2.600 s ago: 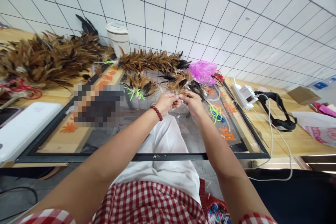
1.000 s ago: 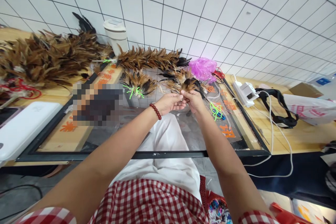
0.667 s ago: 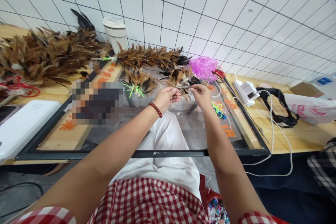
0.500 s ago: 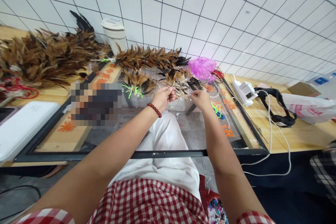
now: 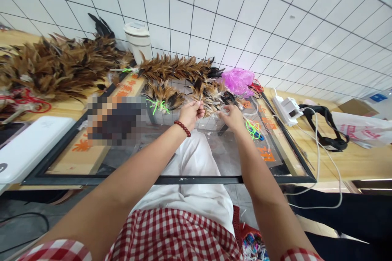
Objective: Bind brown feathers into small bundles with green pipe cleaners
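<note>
My left hand [image 5: 192, 113], with a dark red bead bracelet [image 5: 183, 128] at the wrist, is closed in a pinch above the glass-topped frame. What lies between its fingertips is too small to make out. To its right, my right hand [image 5: 232, 119] has bent fingers pointing toward the left one; anything it grips is too fine to name. Just beyond both hands lies a pile of loose brown and pale feathers [image 5: 211, 94]. A feather bunch with bright green string [image 5: 158, 106] rests left of my left hand. Green and yellow string [image 5: 252, 129] lies right of my right wrist.
A long feather garland [image 5: 177, 67] lies along the wall, beside a white lidded cup [image 5: 138, 40] and pink plastic [image 5: 238, 81]. A larger feather heap [image 5: 61, 67] and a white power bank [image 5: 35, 147] are leftward. Rightward are a white power strip [image 5: 287, 109], cables and black straps [image 5: 326, 126].
The view has shifted slightly. My right hand's fingers have loosened a little, while my left hand keeps its pinch. A plaid cloth at the right edge has gone out of view.
</note>
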The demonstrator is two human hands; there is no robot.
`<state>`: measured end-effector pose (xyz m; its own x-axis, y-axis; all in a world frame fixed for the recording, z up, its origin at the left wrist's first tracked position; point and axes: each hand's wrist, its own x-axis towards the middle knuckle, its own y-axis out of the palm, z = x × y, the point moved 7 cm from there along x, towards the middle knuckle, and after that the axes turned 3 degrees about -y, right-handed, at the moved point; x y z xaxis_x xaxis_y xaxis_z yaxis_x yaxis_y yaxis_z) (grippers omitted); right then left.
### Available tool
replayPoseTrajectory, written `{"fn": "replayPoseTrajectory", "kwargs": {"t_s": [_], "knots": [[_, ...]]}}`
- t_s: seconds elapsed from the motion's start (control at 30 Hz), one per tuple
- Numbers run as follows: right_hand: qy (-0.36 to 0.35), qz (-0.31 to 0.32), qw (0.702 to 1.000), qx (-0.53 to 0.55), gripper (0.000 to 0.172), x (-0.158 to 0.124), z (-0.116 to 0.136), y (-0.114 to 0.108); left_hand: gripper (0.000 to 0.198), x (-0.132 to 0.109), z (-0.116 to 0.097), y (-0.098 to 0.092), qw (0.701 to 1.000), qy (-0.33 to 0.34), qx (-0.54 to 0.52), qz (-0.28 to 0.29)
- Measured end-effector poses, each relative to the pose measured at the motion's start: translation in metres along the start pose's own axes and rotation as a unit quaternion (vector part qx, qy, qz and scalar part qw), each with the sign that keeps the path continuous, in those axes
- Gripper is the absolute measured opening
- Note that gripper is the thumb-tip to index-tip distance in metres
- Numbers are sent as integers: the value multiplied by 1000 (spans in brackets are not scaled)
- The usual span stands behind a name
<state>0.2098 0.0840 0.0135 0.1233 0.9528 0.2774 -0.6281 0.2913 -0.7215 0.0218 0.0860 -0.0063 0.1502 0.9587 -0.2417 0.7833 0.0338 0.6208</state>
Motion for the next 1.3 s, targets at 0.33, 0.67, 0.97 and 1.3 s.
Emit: {"fn": "replayPoseTrajectory", "kwargs": {"t_s": [0.33,0.67,0.97,1.3], "knots": [[-109,-47,969,216,14,10,10,-12,12,1,-3,-3,1000,20,-9,-9],[-108,-106,986,-75,31,4,10,-29,9,3,-7,-8,997,42,-13,-56],[-155,36,975,-158,22,-3,23,3,12,3,-6,-6,998,44,-5,-44],[81,102,899,418,24,-7,28,10,10,-3,0,3,1000,-1,14,-3]]}}
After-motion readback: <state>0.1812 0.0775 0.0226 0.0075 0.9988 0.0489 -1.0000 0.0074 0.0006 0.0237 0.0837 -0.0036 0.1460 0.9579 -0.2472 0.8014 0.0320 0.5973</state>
